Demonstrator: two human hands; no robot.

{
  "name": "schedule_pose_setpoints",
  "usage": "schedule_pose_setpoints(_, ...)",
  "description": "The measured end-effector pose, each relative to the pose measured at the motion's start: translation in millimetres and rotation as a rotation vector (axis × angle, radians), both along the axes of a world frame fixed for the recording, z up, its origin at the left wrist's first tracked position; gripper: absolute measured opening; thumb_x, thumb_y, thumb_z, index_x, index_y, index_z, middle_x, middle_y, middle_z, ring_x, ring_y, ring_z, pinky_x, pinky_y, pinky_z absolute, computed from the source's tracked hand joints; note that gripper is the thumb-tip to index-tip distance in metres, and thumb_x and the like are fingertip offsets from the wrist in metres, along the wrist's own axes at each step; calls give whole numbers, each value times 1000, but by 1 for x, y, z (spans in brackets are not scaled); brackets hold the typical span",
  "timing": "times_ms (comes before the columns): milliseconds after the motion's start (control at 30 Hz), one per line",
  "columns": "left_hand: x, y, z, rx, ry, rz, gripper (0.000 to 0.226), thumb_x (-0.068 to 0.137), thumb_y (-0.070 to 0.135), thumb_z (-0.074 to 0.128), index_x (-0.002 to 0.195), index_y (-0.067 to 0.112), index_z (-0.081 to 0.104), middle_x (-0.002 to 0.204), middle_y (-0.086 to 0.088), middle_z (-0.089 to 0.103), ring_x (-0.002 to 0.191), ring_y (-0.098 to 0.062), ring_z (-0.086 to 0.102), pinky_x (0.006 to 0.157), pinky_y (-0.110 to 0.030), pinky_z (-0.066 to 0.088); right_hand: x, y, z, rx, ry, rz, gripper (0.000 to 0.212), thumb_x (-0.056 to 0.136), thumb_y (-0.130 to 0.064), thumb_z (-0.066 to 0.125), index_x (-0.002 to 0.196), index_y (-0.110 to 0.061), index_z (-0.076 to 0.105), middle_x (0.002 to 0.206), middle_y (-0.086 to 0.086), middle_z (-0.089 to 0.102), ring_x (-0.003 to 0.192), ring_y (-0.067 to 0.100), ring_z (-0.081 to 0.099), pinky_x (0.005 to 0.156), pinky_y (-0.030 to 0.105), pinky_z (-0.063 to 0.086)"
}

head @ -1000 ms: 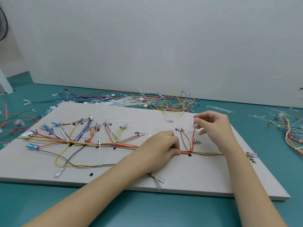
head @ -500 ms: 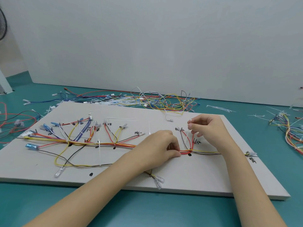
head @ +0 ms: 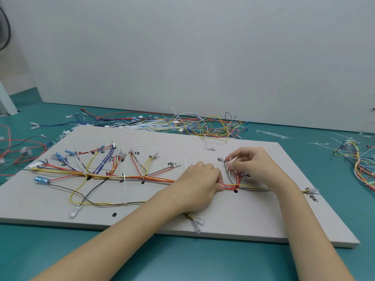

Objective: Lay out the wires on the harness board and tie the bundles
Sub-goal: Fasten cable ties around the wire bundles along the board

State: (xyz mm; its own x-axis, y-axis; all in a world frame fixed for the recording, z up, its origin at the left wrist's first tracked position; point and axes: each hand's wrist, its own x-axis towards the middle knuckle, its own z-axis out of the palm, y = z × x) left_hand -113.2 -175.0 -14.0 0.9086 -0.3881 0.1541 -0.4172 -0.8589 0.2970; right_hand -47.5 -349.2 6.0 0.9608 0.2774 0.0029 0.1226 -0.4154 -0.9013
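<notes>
A flat pale-grey rectangular harness board (head: 253, 216) lies on a teal work surface (head: 182, 260) across the middle of the frame, backed by a plain white wall panel (head: 203, 57). Along the board runs a multicoloured bundle of red, yellow, orange and brown wires (head: 142, 178), branching upward toward handwritten black marks. The person's left hand (head: 199, 184), at centre frame, pinches the bundle against the board with curled fingers. Just to its right, the right hand (head: 251, 165) pinches a small translucent white terminal (head: 231, 160) at the tip of a red branch wire (head: 235, 176) rising from the bundle. The 2 hands sit close together but apart. A loose tangle of coloured spare wires (head: 203, 124) lies beyond the board's far edge; more wires (head: 357, 165) sprawl at the right edge and red loops (head: 16, 147) at the left. A dark fan grille (head: 4, 31) shows in the upper left corner.
</notes>
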Motion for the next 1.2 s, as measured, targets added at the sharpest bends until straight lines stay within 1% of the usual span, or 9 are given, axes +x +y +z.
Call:
schedule_pose_setpoints(167,0,-1,-2,12,8,6,22,101,35,44,110,19,57,114,-2,55,106,-23,44,91,-35,34,-1,0,1,12,13,24,4,84,3,67,86,0,70,62,9,67,51,6,56,53,13,46)
schedule_pose_setpoints(333,-1,-1,-2,-11,13,7,20,101,34,45,109,20,57,112,-2,55,106,-23,44,91,-36,35,-1,1,1,-25,17,13,6,85,-3,70,84,2,72,62,6,65,48,4,53,51,13,45)
schedule_pose_setpoints(433,-2,3,1,-123,32,-25,15,98,32,52,103,20,61,101,2,52,101,-20,47,90,-36,38,0,0,0,-56,18,10,7,83,-5,72,82,2,73,61,4,64,49,5,52,51,14,45)
schedule_pose_setpoints(533,-4,7,5,-200,35,-27,11,94,32,60,99,24,67,89,8,44,93,-14,46,87,-35,40,0,1,-1,-75,25,14,4,83,-5,72,83,-1,74,61,3,64,50,4,53,51,13,44)
schedule_pose_setpoints(633,-9,4,7,-152,-41,13,14,92,32,59,105,34,66,91,10,41,91,-10,39,84,-31,29,-1,0,-1,-67,24,23,2,82,-2,72,82,-3,75,65,3,68,51,2,57,51,12,45)
schedule_pose_setpoints(733,-14,-1,9,-142,-87,-9,20,91,31,59,108,38,65,92,13,42,94,-10,39,83,-30,22,-1,-1,0,-68,20,26,3,81,-1,73,83,-2,75,68,8,69,55,6,58,53,13,46)
schedule_pose_setpoints(867,-21,-4,9,-158,21,-96,26,86,48,65,104,31,71,88,14,46,94,-11,46,84,-30,28,-1,0,0,-59,17,28,4,82,-2,72,80,1,74,58,2,66,48,2,54,49,12,43)
schedule_pose_setpoints(1033,-19,-5,6,-260,28,-87,25,83,43,72,98,23,75,85,7,55,84,-12,55,82,-32,44,-1,-1,0,-62,19,48,13,84,-7,71,76,3,72,58,3,67,48,4,52,50,13,44)
schedule_pose_setpoints(1200,-17,-9,5,-260,-23,-76,25,82,42,73,95,21,74,80,11,49,79,-10,52,76,-30,43,0,-1,1,-63,23,53,12,84,-7,71,76,2,72,58,4,67,49,6,52,50,14,44)
